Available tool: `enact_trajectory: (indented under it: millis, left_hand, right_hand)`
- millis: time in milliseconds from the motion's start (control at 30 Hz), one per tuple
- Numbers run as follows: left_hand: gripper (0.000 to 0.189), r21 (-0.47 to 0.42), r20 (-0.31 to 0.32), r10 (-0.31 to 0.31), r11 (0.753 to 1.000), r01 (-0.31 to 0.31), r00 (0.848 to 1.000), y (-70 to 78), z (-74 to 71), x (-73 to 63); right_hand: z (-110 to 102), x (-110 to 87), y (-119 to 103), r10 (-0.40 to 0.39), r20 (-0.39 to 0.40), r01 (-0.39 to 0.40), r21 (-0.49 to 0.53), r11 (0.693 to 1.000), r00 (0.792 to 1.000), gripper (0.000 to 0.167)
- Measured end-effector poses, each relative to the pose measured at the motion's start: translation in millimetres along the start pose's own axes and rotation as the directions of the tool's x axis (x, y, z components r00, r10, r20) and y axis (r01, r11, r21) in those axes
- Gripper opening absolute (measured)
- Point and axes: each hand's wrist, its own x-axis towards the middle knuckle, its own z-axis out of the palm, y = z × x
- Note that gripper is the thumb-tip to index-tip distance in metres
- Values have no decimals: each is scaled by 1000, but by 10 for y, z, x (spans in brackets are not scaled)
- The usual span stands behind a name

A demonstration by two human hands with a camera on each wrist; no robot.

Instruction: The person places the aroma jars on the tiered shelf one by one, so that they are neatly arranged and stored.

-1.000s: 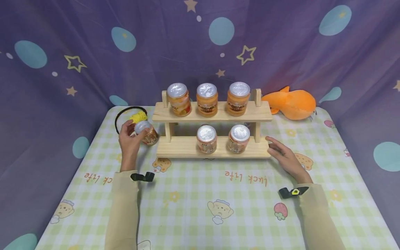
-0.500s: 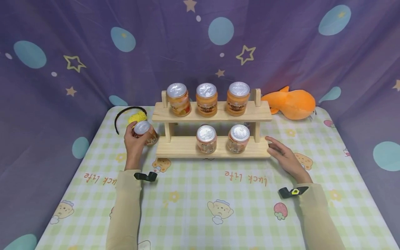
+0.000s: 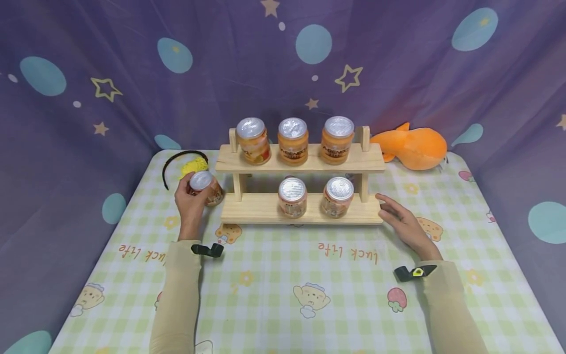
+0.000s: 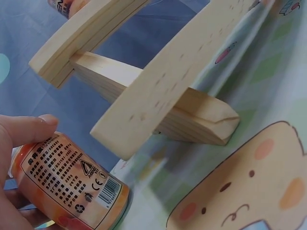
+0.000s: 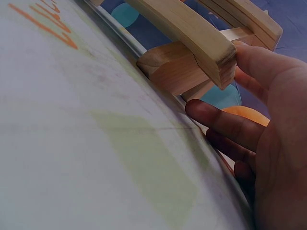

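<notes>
My left hand [image 3: 191, 206] grips an orange can [image 3: 214, 194] with a silver lid, thumb on one side and fingers round the other. The can stands just left of the two-tier wooden shelf [image 3: 247, 209]. In the left wrist view the can [image 4: 72, 184] shows a printed label with a barcode, close to the end of the lower board. My right hand [image 3: 404, 223] is at the shelf's right end. In the right wrist view, one fingertip of this hand [image 5: 283, 139] touches the end of the lower board [image 5: 201, 43], while the other fingers hang loosely below.
Three orange cans [image 3: 293, 142] stand on the upper board. Two more similar cans [image 3: 293, 197] are on the lower board. Behind the left hand lie a black headband [image 3: 170, 164] and a yellow bundle [image 3: 193, 168]. An orange plush toy [image 3: 417, 147] rests behind the shelf's right end.
My left hand has shifted slightly right and its thumb now reaches further round the can. The can has hardly moved. My right hand and the shelf stay where they were.
</notes>
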Motion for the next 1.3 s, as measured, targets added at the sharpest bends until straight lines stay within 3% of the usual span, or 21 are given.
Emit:
enact_trajectory:
  millis: [533,867,1300]
  left_hand:
    - [62,-56,-90,53,997,-58,995,45,-67,-17]
    - [60,-58,-97,73,995,-79,993,223,-128,-72]
    - [63,-60,-85,90,994,-95,992,586,-201,-246]
  right_hand:
    - [12,-3,-21,18,1,-18,-4,1000,1000,58]
    - [13,-7,-16,18,1,-18,0,1000,1000,57]
    - [1,-9,-24,-10,-14,10,-9,1000,1000,55]
